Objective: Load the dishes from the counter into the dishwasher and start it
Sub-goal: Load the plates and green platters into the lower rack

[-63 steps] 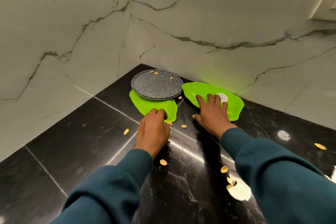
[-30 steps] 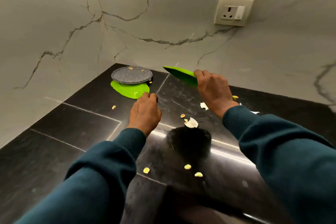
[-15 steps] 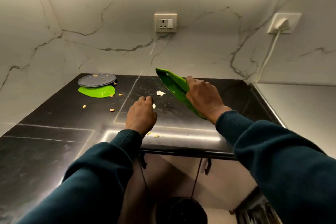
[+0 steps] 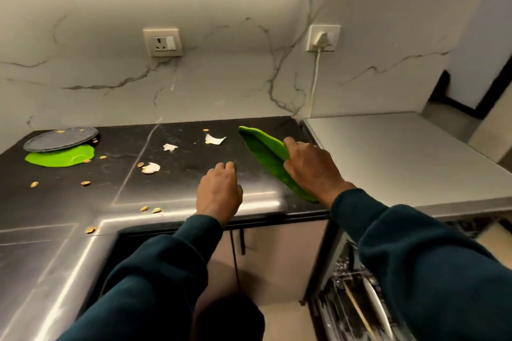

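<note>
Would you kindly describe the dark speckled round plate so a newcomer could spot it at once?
Start at the black stone counter and follow it to its far left end by the marbled wall. There the dark grey speckled round plate rests on a bright green leaf-shaped plate. It alone is grey, round and crumb-scattered.

A: What is the black counter made of?
B: It looks like stone. It is smooth and shiny, and the near edge gleams with light.
A: And the wall at the far side?
B: Pale marble with dark, thin veins. It looks smooth, with a soft shine.
A: The green leaf-shaped plate?
B: Plastic, bright and smooth. The other green plate, far left, looks the same.
A: The grey round plate on top of that one?
B: Speckled and dull, a bit grainy.
A: The grey top on the right?
B: Smooth and matt.
A: The sleeves?
B: Soft dark teal cloth, ribbed at the cuffs.
A: And low on the right?
B: Shiny metal wire, the dishwasher rack.
</note>
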